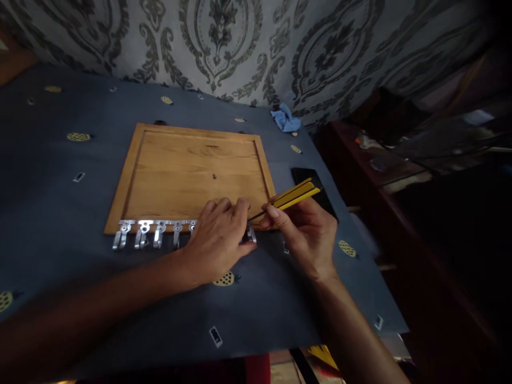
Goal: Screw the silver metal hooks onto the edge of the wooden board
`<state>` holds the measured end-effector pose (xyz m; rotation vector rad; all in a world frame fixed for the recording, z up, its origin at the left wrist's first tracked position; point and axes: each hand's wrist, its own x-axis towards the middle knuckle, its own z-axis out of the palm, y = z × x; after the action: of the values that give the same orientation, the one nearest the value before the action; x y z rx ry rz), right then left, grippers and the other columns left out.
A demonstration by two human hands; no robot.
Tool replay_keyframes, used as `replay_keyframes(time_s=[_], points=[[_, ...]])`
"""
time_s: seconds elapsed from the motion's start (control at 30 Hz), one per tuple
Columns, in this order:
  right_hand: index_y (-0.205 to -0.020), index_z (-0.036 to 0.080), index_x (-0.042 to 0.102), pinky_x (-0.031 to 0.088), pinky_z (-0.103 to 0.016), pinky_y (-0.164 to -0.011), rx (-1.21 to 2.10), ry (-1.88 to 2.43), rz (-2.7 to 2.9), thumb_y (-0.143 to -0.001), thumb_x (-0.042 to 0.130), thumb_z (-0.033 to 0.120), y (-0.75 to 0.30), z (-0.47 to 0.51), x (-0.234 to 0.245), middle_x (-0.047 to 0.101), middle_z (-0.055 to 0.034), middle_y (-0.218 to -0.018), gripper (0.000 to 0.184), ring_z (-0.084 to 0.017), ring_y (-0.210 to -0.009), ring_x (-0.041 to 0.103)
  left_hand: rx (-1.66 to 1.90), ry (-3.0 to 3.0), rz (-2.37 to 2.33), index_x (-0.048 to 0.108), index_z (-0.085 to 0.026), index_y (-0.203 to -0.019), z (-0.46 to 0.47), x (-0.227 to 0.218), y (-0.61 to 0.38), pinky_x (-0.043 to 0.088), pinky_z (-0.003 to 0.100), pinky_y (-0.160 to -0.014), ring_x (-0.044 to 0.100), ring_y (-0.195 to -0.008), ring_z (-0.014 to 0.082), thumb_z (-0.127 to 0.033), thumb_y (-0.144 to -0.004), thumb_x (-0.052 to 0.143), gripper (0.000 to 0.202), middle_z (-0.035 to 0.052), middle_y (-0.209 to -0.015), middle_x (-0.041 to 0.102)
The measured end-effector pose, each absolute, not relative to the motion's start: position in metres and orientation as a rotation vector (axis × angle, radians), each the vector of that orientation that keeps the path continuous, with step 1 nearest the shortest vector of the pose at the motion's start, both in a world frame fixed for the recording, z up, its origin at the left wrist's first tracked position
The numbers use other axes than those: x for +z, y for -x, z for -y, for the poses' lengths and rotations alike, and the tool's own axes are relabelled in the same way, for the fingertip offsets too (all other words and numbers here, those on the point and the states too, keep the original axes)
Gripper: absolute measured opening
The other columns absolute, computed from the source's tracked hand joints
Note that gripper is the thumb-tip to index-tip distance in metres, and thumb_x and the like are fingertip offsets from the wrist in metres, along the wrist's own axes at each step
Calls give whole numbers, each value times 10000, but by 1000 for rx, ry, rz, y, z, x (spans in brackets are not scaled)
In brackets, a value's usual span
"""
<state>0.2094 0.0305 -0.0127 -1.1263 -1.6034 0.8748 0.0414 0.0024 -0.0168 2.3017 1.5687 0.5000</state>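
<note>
A wooden board (pixel 180 170) with a raised rim lies on a blue cloth. A silver metal hook rail (pixel 152 230) runs along the board's near edge, its hooks hanging over the cloth. My left hand (pixel 219 237) rests curled over the rail's right end, pressing it to the board. My right hand (pixel 308 232) grips a yellow and black screwdriver (pixel 294 196), whose tip points down-left toward the rail's right end beside my left fingers. A small dark screw (pixel 214 176) lies in the middle of the board.
A black phone (pixel 314 186) lies on the cloth just right of the board. A crumpled blue rag (pixel 285 118) sits at the back by the patterned wall. The table's right edge drops to a dark cluttered shelf (pixel 380 160).
</note>
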Motion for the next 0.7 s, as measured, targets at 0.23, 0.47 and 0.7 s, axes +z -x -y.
replay_keyframes(time_s=[0.23,0.47,0.7], points=[[-833,228,625,532,-266,-529,638,1142,1746,-869,715,361,-208,-26,-19,669,44,-625,165,-129,-524,647,518,-2326,-1563,460,-191,-1128,-2,-19,-42,448,439,-896,596,-1041,299,-329,-817,775,464,65,-1037,653],[-801,234,582,505,-274,-537,554,1179,1736,-864,719,333,-202,-22,-25,645,50,-622,180,-131,-544,632,462,-2323,-1581,469,-170,-1121,-2,-15,-43,443,442,-915,592,-1061,305,-313,-828,763,439,81,-1051,656],[-893,232,627,562,-277,-558,665,1066,1471,-867,717,296,-200,-18,-17,676,41,-678,114,-127,-551,657,441,-2299,-1599,462,-181,-1119,-2,-10,-43,453,433,-895,604,-1061,301,-316,-809,780,464,69,-1035,675]])
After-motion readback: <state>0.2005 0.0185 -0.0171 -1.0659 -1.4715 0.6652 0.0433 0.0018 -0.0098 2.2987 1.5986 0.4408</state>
